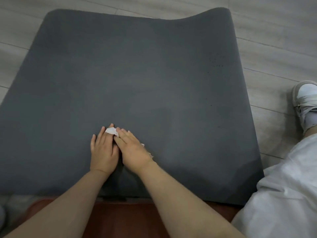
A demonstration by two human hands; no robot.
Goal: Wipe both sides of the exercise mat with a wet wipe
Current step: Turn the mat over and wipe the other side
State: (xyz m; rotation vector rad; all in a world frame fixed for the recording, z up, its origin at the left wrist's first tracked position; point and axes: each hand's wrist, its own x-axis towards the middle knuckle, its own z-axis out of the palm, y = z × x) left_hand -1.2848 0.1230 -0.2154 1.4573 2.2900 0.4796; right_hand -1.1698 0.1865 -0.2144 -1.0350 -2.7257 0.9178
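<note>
Both hands lie flat, fingers straight and close together, pressing a crumpled white wet wipe (112,131) onto the dark grey foam exercise mat (137,74). The left hand (103,152) sits palm-down, and the right hand (132,148) partly overlaps its inner edge; neither hand curls round the wipe, which is merely held down. The wipe shows at the fingertips and again as a small white fringe by the right wrist; most of it is hidden beneath the palms. The mat lies unrolled on the pale wood-look floor (274,48), its far edge lifted in a gentle curl at the right corner, its near edge resting against a reddish-brown surface (128,220) below the forearms. A bent leg in light grey trousers (283,194) and a white laced shoe (307,100) lie beside the mat at right. To wipe well, pressure should probably stay even under both palms, strokes overlapping from the near middle outward. The curled far corner may need flattening. The underside presumably remains to be cleaned.
</note>
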